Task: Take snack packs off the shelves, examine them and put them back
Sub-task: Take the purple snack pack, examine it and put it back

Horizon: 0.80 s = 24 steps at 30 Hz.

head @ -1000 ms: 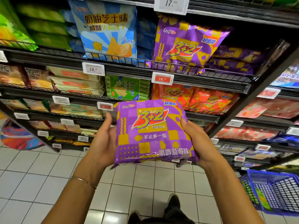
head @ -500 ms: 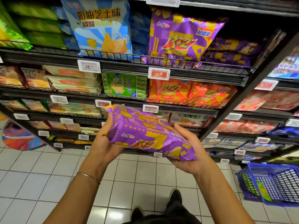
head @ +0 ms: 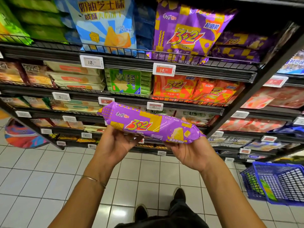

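Head view: the purple snack pack point(head: 151, 125) is held edge-on out in front of the shelf edges point(head: 185, 110), one end gripped by the left hand point(head: 115, 145), the other by the right hand point(head: 192, 153). Open tiled floor point(head: 49, 178) is seen below, with a blue basket point(head: 276, 181) parked off right.

Both your forearms rise from the bottom of the view, wrists bent back, palms turned up and toward you. Your left hand point(head: 115, 145) grips the left end of the purple pack point(head: 148, 127) from below. Your right hand point(head: 189, 153) holds the right end, fingers curled behind it.
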### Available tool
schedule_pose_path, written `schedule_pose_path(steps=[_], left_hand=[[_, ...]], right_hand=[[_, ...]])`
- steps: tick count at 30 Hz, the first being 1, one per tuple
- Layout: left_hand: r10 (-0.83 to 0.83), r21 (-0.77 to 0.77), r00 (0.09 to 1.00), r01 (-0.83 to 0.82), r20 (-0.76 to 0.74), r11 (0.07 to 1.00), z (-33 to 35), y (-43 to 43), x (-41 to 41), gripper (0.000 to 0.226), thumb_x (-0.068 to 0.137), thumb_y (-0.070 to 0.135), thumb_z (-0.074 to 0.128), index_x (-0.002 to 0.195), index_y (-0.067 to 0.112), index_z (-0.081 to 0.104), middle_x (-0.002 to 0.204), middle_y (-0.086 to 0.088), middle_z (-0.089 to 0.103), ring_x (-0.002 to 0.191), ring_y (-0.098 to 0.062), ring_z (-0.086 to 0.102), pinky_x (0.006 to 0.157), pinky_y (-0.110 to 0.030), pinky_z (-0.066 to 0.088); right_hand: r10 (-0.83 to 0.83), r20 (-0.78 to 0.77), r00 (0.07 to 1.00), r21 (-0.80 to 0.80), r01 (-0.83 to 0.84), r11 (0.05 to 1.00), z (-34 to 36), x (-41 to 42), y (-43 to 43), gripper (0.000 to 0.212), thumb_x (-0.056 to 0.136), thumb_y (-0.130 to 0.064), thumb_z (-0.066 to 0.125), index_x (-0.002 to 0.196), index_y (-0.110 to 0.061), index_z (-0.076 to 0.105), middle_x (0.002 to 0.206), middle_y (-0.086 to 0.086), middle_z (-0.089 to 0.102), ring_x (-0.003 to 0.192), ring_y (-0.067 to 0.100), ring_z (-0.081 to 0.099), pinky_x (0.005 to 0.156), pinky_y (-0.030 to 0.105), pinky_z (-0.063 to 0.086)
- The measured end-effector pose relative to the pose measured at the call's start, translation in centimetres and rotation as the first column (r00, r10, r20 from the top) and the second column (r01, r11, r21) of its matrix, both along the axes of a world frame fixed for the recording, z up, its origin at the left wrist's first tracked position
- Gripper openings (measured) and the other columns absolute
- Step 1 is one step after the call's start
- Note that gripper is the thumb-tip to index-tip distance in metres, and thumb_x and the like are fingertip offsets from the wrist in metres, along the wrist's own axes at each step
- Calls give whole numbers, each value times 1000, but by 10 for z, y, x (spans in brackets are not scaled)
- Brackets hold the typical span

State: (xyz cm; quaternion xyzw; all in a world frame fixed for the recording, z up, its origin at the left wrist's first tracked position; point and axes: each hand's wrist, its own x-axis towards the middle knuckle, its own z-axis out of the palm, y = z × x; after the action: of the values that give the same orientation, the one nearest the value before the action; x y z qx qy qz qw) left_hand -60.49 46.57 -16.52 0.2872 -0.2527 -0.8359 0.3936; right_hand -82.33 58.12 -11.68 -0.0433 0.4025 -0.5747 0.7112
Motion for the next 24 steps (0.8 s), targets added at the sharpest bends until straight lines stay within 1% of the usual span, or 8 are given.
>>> schedule_pose_path(steps=[4, 8, 10, 16, 18, 20, 22, 24], left_hand=[[0, 11, 1000, 0, -7, 1000, 3, 1, 2, 54, 56, 48, 97, 102, 22, 83, 126, -16, 74, 113, -34, 73, 99, -61, 55], [95, 98, 991, -104, 90, 990, 6, -1, -2, 32, 83, 52, 74, 91, 23, 85, 116, -10, 78, 109, -30, 75, 98, -57, 56], [146, 166, 979, -169, 143, 972, 8, -3, -4, 42, 97, 55, 61, 82, 23, 85, 106, -7, 79, 103, -28, 74, 96, -55, 56], [169, 235, 954, -228, 246, 945, 11, -12, -10, 62, 96, 70, 54, 61, 24, 78, 79, 4, 74, 80, -15, 72, 83, -34, 59], [146, 204, 948, -209, 283, 956, 14, -11, -13, 62, 95, 73, 53, 68, 24, 78, 79, 3, 75, 75, -15, 72, 79, -35, 59], [95, 144, 929, -156, 358, 977, 18, -9, -18, 61, 94, 77, 49, 85, 23, 77, 82, 1, 78, 70, -17, 76, 69, -37, 64], [64, 71, 892, -107, 447, 992, 24, -6, -26, 64, 93, 80, 45, 100, 24, 75, 85, 2, 80, 68, -15, 77, 60, -33, 64], [76, -10, 852, -82, 519, 997, 29, -3, -32, 68, 90, 83, 42, 110, 27, 74, 90, 2, 81, 72, -13, 78, 62, -31, 63]], right_hand=[[6, -19, 1000, -9, -7, 1000, -4, 0, -1, 49, 92, -53, 60, 111, -13, 81, 116, 13, 77, 97, 32, 77, 76, 37, 64], [158, -117, 981, 11, -158, 987, -4, 0, 3, 53, 102, -54, 45, 114, -16, 80, 125, 21, 72, 103, 38, 75, 67, 38, 66], [264, -191, 945, 30, -263, 964, -2, 1, 5, 58, 102, -61, 41, 120, -19, 77, 128, 21, 70, 110, 39, 73, 64, 39, 65], [256, -450, 856, 106, -233, 967, 1, 1, 5, 33, 97, -44, 65, 122, -24, 72, 120, 8, 76, 104, 30, 76, 70, 51, 65], [230, -425, 875, 78, -218, 973, 4, 0, 5, 49, 91, -45, 70, 131, -18, 63, 117, 9, 77, 100, 28, 76, 73, 48, 65], [224, -364, 904, 59, -218, 974, 7, 2, 4, 57, 87, -45, 72, 134, -15, 63, 125, 14, 73, 104, 29, 73, 87, 47, 62], [244, -356, 902, 38, -247, 968, 4, 6, 4, 45, 89, -40, 74, 126, -14, 71, 128, 14, 72, 106, 28, 71, 94, 41, 57], [247, -336, 909, 33, -250, 968, -1, 10, 6, 29, 90, -36, 73, 112, -18, 79, 119, 11, 76, 98, 22, 74, 86, 34, 60]])
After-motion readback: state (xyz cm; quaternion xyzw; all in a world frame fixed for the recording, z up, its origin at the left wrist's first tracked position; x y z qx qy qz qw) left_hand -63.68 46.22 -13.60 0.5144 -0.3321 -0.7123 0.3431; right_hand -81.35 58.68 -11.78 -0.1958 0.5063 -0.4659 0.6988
